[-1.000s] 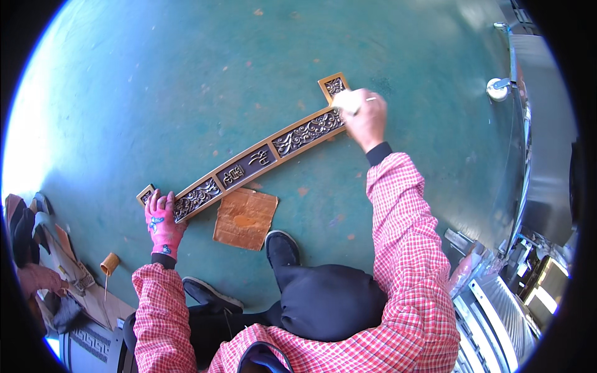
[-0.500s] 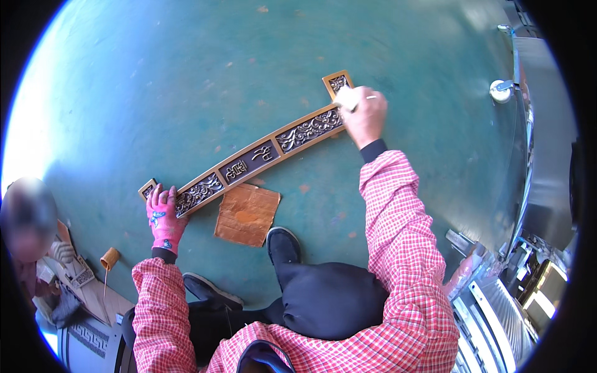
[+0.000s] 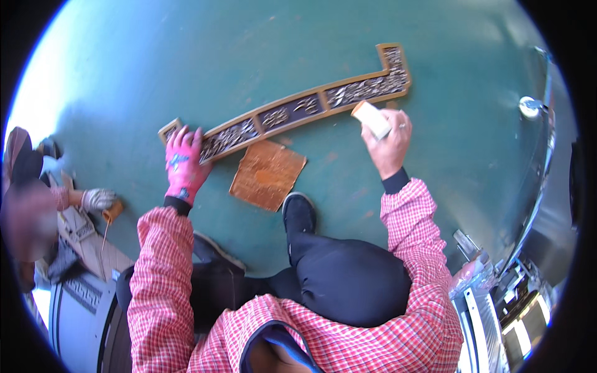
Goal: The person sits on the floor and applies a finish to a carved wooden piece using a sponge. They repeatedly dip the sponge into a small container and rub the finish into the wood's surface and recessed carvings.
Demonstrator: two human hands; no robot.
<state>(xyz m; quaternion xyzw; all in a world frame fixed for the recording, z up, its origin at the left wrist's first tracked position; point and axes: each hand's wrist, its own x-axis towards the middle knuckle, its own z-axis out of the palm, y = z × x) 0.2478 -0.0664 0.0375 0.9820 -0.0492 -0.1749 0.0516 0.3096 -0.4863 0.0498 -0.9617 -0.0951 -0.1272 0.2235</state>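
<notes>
A long, slightly arched ornamental metal strip lies on the green floor, with a gold-brown rim and dark panels of raised scrollwork and characters. Its right end turns upward in a short arm. My left hand, in a pink patterned glove, grips the strip's left end, fingers over its edge. In my bare right hand is a cream-white block-shaped pad with an orange-brown tip. That pad is just below the strip's right part, apart from it or barely touching; I cannot tell which.
A brown stained square sheet lies under the strip, by my shoe. At left, another person's gloved hand is near a small orange-brown cup with a stick. Metal parts and a caster wheel are at right.
My right hand has drawn the pad off the strip's right corner, down toward me. My left hand stays on the left end. The view has shifted, and the other person's hand has reached the cup.
</notes>
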